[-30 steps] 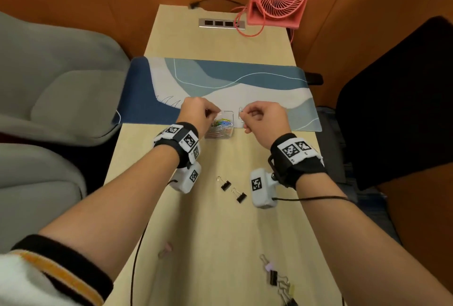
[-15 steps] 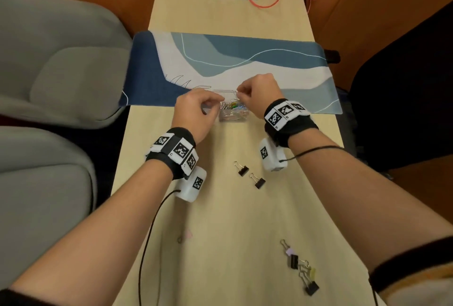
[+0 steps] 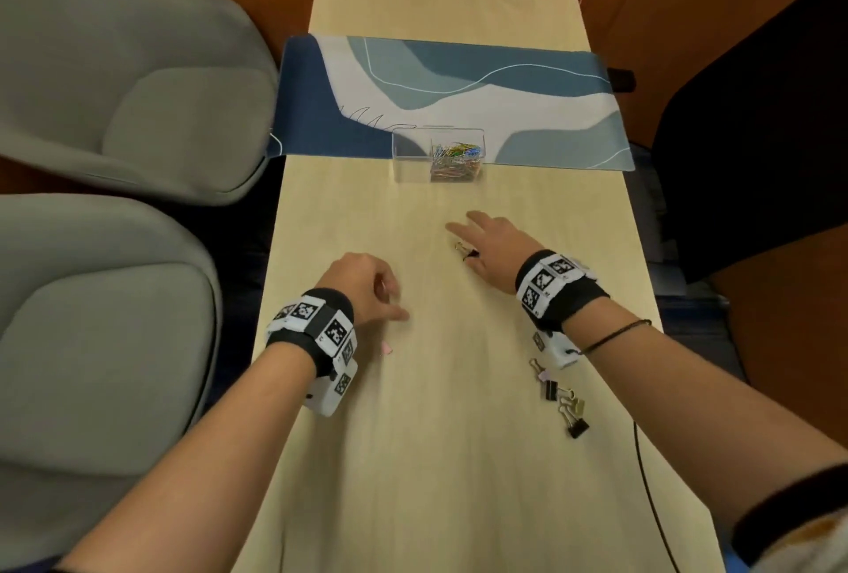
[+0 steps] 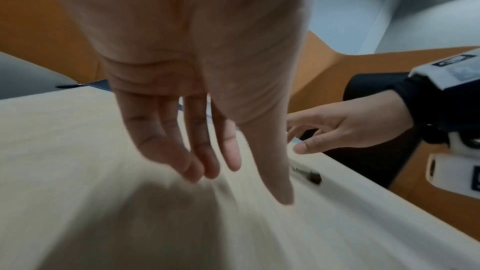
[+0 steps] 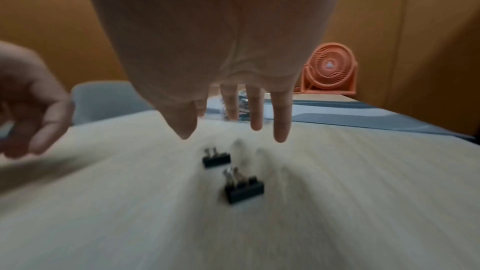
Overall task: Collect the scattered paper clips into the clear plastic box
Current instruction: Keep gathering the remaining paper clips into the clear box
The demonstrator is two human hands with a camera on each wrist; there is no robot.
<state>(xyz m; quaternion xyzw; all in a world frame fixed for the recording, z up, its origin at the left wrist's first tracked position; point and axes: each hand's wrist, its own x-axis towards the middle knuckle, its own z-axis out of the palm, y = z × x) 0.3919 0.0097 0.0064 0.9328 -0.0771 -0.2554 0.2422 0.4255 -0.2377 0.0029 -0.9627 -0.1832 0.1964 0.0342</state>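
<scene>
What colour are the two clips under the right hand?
Black bodies, silver handles; clearest in the right wrist view.

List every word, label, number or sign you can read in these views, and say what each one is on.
No readable text.
Wristbands on the left hand and right hand: black-and-white square marker patterns, no words.
Right wrist camera housing: a dark mark at the frame edge, cut off and blurred.
Fan: a small triangle emblem at the hub, no lettering legible.
Box, mat, binder clips: no print visible.
</scene>
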